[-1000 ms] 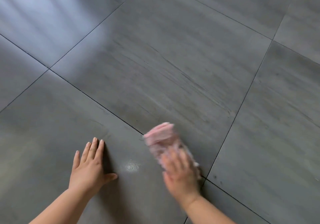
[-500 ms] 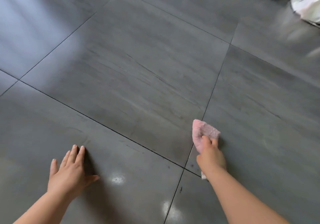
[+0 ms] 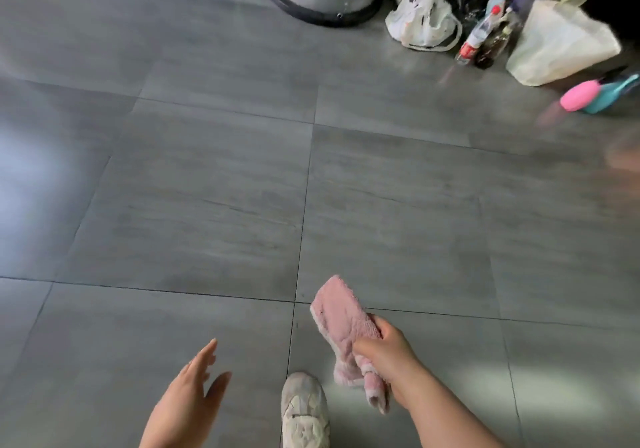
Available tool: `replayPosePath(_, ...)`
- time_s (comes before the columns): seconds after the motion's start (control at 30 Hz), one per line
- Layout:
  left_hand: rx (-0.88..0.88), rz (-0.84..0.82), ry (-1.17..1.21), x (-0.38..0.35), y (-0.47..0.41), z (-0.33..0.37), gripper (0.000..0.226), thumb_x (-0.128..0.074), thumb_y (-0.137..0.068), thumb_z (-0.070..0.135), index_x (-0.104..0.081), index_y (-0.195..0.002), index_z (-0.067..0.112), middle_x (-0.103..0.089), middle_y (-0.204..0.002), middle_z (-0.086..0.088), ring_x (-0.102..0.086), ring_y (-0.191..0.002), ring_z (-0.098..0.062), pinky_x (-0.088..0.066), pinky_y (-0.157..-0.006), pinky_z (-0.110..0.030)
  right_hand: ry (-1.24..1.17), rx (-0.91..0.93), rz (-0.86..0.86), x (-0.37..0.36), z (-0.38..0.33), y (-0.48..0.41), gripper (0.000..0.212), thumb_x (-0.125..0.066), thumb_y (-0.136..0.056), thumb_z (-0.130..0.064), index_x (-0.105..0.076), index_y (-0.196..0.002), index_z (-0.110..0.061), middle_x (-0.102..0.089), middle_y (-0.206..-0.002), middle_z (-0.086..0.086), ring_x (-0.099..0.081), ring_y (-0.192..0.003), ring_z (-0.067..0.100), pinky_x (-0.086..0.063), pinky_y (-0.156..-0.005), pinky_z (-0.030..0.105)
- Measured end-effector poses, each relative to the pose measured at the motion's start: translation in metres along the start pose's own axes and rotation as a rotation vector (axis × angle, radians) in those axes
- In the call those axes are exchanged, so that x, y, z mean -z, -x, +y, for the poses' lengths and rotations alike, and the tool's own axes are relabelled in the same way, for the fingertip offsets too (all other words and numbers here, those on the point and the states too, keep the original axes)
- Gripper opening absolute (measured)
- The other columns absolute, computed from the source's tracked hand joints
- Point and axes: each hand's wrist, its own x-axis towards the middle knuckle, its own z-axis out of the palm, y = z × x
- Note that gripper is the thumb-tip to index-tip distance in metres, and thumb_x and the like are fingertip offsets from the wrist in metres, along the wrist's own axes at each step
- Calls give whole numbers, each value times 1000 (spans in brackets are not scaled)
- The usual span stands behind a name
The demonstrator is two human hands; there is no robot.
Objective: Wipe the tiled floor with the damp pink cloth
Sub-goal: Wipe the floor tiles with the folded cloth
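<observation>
The right hand (image 3: 388, 357) is clamped on the folded pink cloth (image 3: 343, 326), which appears lifted clear of the tiled floor (image 3: 207, 205). The left hand (image 3: 190, 399) is spread and empty, off the floor. Wiping is paused. No wet streaks can be made out; how much floor is done cannot be judged.
</observation>
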Motion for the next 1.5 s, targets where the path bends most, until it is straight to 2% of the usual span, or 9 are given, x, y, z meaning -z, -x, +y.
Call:
replayPosePath(0.17, -77, 60, -39, 91, 115, 70, 37, -51, -88, 13, -51, -125, 13, -61, -97, -6, -51, -85, -21, -32, -76, -28, -200, 65, 87, 84, -9, 144, 40, -54, -58, -7, -50, -96, -20, -61, -87, 2, -58, -79, 19, -47, -66, 28)
replayPosePath(0.33, -128, 125, -113, 126, 219, 144, 32, -48, -90, 14, -55, -121, 10, -65, -115, -18, -58, -101, -37, -32, -73, -31, -536, 100, 131, 185, 17, 268, 10, -51, -87, -4, -57, -82, -11, -68, -66, 5, -65, -61, 17, -49, -60, 26)
replayPosePath(0.43, -196, 115, -121, 117, 260, 183, 32, -46, -91, 15, -54, -122, 11, -65, -114, -17, -55, -88, -33, -33, -70, -30, -654, 105, 266, 249, 39, 313, 22, -57, -87, -22, -63, -93, -2, -69, -75, 10, -64, -70, 21, -49, -73, 30)
replayPosePath(0.5, -235, 106, -128, 106, 275, 209, 33, -45, -92, 16, -53, -123, 12, -64, -116, -16, -56, -99, -36, -33, -71, -29, -677, 123, 345, 285, 50, 330, 20, -61, -84, -19, -65, -92, -1, -70, -66, 7, -66, -62, 20, -50, -78, 35)
replayPosePath(0.6, -266, 97, -134, 81, 286, 246, 33, -43, -92, 17, -52, -124, 13, -64, -119, -13, -55, -105, -33, -33, -74, -27, -661, 159, 411, 333, 54, 340, 7, -57, -84, -6, -60, -78, -8, -66, -49, 1, -64, -46, 13, -53, -56, 25)
replayPosePath(0.93, -205, 48, -96, -21, 276, 384, 35, -40, -93, 18, -49, -126, 17, -63, -118, -10, -48, -82, -24, -35, -67, -27, -343, 179, 365, 445, -27, 270, 7, -63, -84, -11, -55, -83, -10, -56, -72, 7, -54, -75, 25, -44, -76, 34)
replayPosePath(1.1, -108, 112, -18, -33, 253, 406, 33, -43, -91, 17, -53, -122, 17, -66, -111, -11, -54, -92, -28, -35, -74, -27, -171, 196, 284, 471, -86, 212, 7, -62, -84, -11, -56, -81, -12, -58, -80, 8, -55, -85, 25, -48, -88, 44)
replayPosePath(1.23, -14, 144, 39, -35, 207, 412, 34, -40, -91, 14, -52, -123, 16, -65, -105, -14, -52, -83, -28, -36, -69, -29, -33, 237, 242, 471, -127, 161, 8, -59, -85, -9, -54, -91, -12, -59, -89, 11, -53, -81, 24, -44, -72, 34)
replayPosePath(1.5, 102, 138, 19, -86, 53, 448, 37, -37, -92, 15, -50, -126, 17, -61, -123, -13, -56, -108, -33, -42, -82, -33, 203, 285, 128, 455, -191, 13, 10, -54, -88, -7, -51, -85, -16, -55, -78, 0, -50, -77, 21, -39, -56, 23)
